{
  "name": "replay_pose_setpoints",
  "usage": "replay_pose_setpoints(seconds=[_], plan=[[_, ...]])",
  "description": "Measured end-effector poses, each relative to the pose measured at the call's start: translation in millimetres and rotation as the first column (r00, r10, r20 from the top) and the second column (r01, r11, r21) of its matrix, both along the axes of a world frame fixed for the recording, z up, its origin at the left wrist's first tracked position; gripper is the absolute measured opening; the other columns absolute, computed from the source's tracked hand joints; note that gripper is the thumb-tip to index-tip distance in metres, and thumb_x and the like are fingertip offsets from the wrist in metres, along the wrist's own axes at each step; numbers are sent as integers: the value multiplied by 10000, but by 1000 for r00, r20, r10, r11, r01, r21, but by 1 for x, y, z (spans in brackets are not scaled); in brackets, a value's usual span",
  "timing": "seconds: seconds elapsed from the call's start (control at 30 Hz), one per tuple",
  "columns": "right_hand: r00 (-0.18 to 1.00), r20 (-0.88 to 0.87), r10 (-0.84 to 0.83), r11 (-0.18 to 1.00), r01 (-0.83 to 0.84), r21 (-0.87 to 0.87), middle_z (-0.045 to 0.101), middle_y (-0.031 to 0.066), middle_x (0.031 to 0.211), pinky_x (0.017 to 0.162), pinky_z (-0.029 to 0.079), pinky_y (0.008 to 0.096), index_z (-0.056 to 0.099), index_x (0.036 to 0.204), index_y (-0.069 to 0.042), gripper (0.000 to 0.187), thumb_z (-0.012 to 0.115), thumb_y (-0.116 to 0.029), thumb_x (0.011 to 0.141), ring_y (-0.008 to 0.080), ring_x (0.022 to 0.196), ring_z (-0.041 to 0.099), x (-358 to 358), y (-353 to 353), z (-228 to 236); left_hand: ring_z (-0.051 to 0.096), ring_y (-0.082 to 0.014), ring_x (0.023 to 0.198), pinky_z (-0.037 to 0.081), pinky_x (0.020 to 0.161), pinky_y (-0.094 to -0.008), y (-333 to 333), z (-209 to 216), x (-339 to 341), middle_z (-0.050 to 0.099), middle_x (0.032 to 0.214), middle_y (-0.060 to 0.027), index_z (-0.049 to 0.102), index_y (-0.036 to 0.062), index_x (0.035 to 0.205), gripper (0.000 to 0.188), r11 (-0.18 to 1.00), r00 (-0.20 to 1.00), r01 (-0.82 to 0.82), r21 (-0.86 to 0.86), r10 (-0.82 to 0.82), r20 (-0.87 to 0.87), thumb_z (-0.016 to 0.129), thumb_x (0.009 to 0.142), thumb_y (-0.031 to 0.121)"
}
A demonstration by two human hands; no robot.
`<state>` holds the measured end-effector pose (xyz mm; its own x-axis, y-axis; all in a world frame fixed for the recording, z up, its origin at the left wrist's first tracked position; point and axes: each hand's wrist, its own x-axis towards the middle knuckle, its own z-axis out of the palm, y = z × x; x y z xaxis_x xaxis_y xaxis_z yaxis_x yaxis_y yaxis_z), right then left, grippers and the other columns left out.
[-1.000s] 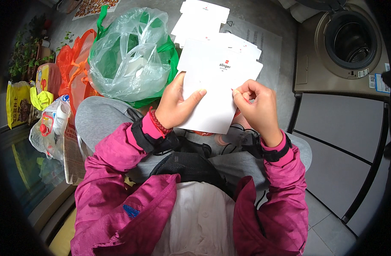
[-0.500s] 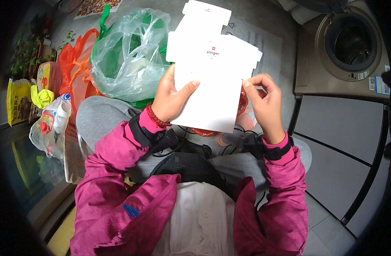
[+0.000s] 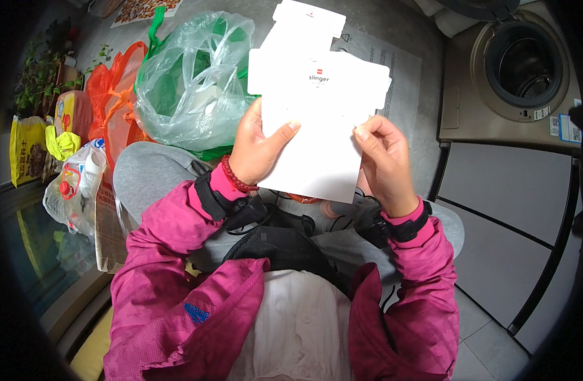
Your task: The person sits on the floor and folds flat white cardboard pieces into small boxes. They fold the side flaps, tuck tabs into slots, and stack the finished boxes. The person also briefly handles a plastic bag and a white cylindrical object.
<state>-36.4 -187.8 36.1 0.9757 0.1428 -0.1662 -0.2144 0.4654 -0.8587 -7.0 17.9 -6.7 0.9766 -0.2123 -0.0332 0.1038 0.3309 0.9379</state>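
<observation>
A flat white cardboard sheet (image 3: 317,108) with notched tabs and a small red mark is held up in front of me, above my lap. My left hand (image 3: 256,149) grips its left edge, thumb lying across the front. My right hand (image 3: 383,162) pinches the right edge between thumb and fingers. Both arms wear magenta jacket sleeves with black wrist straps; a red bead bracelet circles the left wrist. The sheet hides part of the floor behind it.
A green-tinted plastic bag (image 3: 189,82) and an orange bag (image 3: 116,108) lie left of my knees, with a clear bag holding a bottle (image 3: 75,187) and a yellow packet (image 3: 27,143). A printed paper (image 3: 393,70) lies on the floor. A front-loading washing machine (image 3: 517,63) stands upper right.
Both hands have lifted the white sheet up and away from my lap, and it has unfolded into one flatter, wider piece. The thumbs shifted along its edges.
</observation>
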Motion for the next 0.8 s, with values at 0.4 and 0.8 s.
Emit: replay_pose_setpoints(seconds=[0.4, 0.8], plan=[[1000, 8, 16, 980, -14, -197, 596, -1, 865, 723, 438, 197, 578, 887, -20, 99, 640, -96, 898, 43, 783, 538, 1, -3, 6, 552, -150, 1051, 452, 918, -306, 0, 0, -2, 577, 1147, -100, 434, -41, 1248, 431, 999, 998, 29, 26, -30, 46, 640, 881, 52], [991, -116, 62, 775, -121, -620, 590, -18, 739, 531, 425, 185, 608, 854, -1, 115, 646, -106, 885, 29, 608, 519, 6, -23, -10, 564, -161, 1053, 453, 922, -296, 8, -14, 12, 588, 1144, -105, 448, -18, 1228, 393, 990, 991, -120, 74, 124, -48, 620, 875, 14]])
